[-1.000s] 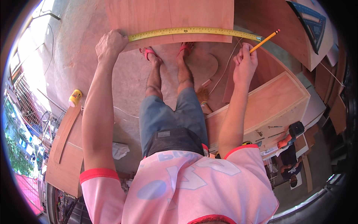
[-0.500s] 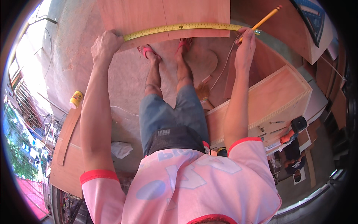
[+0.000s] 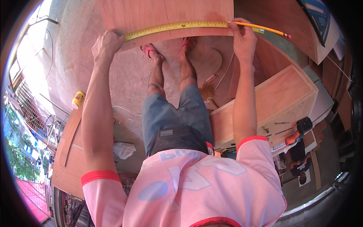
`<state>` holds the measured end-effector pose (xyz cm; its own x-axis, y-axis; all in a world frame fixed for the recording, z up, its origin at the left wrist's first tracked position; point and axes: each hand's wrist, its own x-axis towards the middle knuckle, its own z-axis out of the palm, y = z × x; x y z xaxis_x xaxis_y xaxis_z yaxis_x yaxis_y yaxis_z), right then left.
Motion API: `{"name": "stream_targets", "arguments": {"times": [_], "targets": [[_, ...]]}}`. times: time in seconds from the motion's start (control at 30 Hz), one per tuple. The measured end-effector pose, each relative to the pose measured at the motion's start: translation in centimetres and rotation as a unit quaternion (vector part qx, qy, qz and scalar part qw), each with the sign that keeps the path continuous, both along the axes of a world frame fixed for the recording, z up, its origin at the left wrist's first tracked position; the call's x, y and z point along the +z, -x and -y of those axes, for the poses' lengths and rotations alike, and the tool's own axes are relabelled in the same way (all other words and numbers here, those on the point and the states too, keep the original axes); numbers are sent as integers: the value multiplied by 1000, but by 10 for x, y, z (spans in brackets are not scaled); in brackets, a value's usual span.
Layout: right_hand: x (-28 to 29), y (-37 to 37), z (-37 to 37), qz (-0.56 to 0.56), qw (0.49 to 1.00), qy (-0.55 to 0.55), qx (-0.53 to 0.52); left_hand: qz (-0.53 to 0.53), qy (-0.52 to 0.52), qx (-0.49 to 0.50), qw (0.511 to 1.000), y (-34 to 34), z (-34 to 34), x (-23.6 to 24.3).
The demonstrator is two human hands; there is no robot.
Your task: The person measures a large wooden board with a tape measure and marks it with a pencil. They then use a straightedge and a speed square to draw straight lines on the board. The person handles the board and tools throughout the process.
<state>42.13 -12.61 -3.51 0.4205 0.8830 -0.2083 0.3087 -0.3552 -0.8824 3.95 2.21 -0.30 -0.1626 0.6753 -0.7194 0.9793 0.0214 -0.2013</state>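
A yellow tape measure (image 3: pixel 177 27) stretches across a reddish plywood panel (image 3: pixel 196 10), close to the panel's near edge. Its left end goes into my left hand (image 3: pixel 107 46), closed around it at the panel's near left corner; the case is hidden by the fingers. My right hand (image 3: pixel 244 39) pinches a yellow pencil (image 3: pixel 268 28) at the panel's near right corner. The pencil lies almost level, its point against the tape by the panel's edge and its eraser end out to the right. Beyond that hand a short end of the tape shows under the pencil.
To the right stands a plywood box (image 3: pixel 264 102) with a drill (image 3: pixel 297 136) and bits on its side. A blue square-shaped tool (image 3: pixel 315 19) lies on a board at far right. At left are a yellow bottle (image 3: pixel 78 100) and a wood strip (image 3: pixel 70 140). Another person (image 3: pixel 300 166) is at lower right.
My right hand has moved left and slightly away from me, to the panel's edge. The pencil has swung from upright-slanting to nearly level, its point now at the tape. My left hand stays put.
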Motion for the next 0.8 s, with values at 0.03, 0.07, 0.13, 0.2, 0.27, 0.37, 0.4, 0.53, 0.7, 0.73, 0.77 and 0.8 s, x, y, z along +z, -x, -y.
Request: {"name": "stream_targets", "arguments": {"times": [0.03,0.07,0.13,0.2,0.27,0.37,0.4,0.53,0.7,0.73,0.77,0.8], "targets": [[-1,1,-1,28,999,9,26,0,3,0,1000,0,-1,0],[-2,3,-2,42,998,25,33,1,3,0,1000,0,-1,0],[-6,7,-6,66,996,28,54,0,0,-3,1000,0,-1,-1],[-10,9,-10,62,996,25,60,-5,4,-4,1000,0,-2,-1],[-14,10,-12,71,995,13,69,-14,19,-4,1000,-1,-3,0],[-16,8,-13,93,993,-5,75,-10,21,-2,1000,-2,-3,2],[-17,8,-13,91,993,-3,74,-9,20,0,1000,-2,-3,3],[-23,7,-14,88,994,-9,70,-9,17,2,1000,-2,-3,4],[-29,3,-16,113,989,-7,97,0,6,6,1000,0,-1,1],[-29,2,-15,118,988,-3,103,4,-2,10,1000,0,0,1],[-29,1,-16,119,987,-4,109,8,-10,13,1000,0,1,0],[-26,0,-11,117,986,-1,116,6,-2,11,1000,2,7,3]]}}
